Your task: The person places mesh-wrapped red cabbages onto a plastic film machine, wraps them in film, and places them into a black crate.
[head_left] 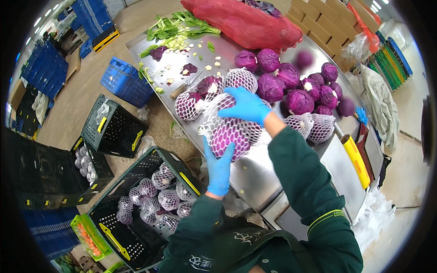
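A broad, shiny metal table [255, 177], a round purple cabbage in white foam netting [231, 140] held near its left edge.
The blue-gloved left hand [219, 168] cups the cabbage; the blue-gloved right hand [246, 106] spreads over netting above, grip unclear.

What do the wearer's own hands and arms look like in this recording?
Left hand and right hand both wear bright blue, close-fitting gloves. Both arms have long, dark green sleeves, ending short of the gloves. The right sleeve also carries a yellow-green striped band.
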Demonstrator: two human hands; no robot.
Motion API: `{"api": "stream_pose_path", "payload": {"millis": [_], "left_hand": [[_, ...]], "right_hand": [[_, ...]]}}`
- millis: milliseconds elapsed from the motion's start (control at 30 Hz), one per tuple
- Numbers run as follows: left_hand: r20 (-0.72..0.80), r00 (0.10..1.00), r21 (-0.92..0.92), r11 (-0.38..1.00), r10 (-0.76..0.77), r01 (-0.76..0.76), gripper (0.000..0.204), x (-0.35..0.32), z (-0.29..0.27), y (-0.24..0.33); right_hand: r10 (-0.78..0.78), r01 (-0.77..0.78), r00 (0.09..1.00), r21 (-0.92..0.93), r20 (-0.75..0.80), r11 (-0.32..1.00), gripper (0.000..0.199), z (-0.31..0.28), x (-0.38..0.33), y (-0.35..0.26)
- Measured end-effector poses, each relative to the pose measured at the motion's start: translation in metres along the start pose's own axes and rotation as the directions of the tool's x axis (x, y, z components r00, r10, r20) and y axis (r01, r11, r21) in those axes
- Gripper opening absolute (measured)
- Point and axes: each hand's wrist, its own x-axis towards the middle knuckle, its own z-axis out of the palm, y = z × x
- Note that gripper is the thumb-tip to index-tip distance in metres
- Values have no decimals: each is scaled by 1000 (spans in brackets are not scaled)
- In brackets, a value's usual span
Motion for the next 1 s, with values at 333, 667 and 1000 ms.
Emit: {"api": "stream_pose_path", "payload": {"millis": [333,667,1000], "left_hand": [[540,800,-34,943,-263,332,93,-122,182,-65],[555,656,459,847,-510,270,104,-248,300,-193],[598,424,523,732,-680,436,103,-258,304,-197]], "right_hand": [[408,-376,868,160,-283,912,72,-162,-249,107],[681,-532,689,465,-247,708,63,-201,-451,244],[584,-521,778,283,-232,806,73,-183,-489,298]]}}
